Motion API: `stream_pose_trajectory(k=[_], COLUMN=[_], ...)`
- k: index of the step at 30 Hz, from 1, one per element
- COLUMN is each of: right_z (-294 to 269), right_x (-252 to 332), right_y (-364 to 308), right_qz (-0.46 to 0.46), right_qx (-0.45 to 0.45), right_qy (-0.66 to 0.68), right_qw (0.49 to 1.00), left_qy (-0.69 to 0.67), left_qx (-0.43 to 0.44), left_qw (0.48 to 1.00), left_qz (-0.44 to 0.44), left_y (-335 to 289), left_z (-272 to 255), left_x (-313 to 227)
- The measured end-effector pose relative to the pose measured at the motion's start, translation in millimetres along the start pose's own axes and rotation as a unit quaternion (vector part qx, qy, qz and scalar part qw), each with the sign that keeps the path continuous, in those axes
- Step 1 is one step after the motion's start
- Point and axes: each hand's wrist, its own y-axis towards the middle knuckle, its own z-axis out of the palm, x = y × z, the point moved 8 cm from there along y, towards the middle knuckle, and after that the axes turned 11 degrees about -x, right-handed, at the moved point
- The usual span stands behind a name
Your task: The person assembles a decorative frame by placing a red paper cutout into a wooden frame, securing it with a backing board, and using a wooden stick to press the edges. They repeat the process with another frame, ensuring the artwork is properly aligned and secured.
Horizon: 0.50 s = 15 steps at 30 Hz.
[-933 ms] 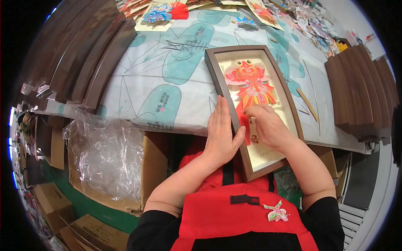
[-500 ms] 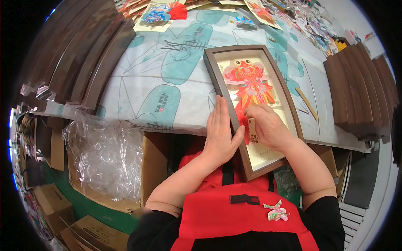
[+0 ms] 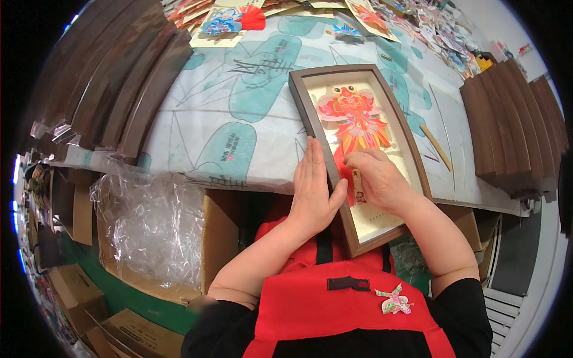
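Frame [image 3: 302, 101] of dark brown wood slants across the near edge of the bench [image 3: 197, 89], its lower end reaching out over the person's lap. Within its border lies a red paper fish [image 3: 352, 113], with a red tassel [image 3: 338, 160] below the fins and a small pale tag [image 3: 358, 190] beside the tassel.

The left hand [image 3: 313, 191] is flat and unfolded against the frame's left side, fingers together and thumb toward the rim. The right hand [image 3: 382, 182] comes over the frame's right rim, fingers bent above its lower half, next to the tassel and tag; whether the fingertips pinch either one cannot be told. The fish sits just beyond both hands.

Compared with half a second ago, little differs: both hands keep nearly the same places and poses, and the frame appears a touch farther left, as do the things around it, so head movement may account for it.

Right of the frame lie a thin wooden stick [image 3: 436, 147] and, farther out, a row of brown frames [image 3: 507, 119]. Well left of it stands another brown stack [image 3: 113, 77], with clear plastic wrap [image 3: 158, 227] in a carton [image 3: 218, 238] below bench level.
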Motion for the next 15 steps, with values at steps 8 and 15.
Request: stream_pose_trajectory(k=[8, 15], right_z=[0.2, -6.5], right_x=[-1.4, 10.5], right_y=[-1.2, 3.6], right_qz=[0.014, -0.018], right_qx=[-0.004, -0.011], right_qy=[0.01, -0.036], right_qw=[1.0, 0.999], left_qy=[0.0, -0.024], left_qx=[0.005, 0.022], left_qw=[1.0, 0.999], left_qz=[-0.007, -0.038], left_y=[-1.3, -0.9], left_z=[1.0, 2.0], left_x=[0.8, 3.0])
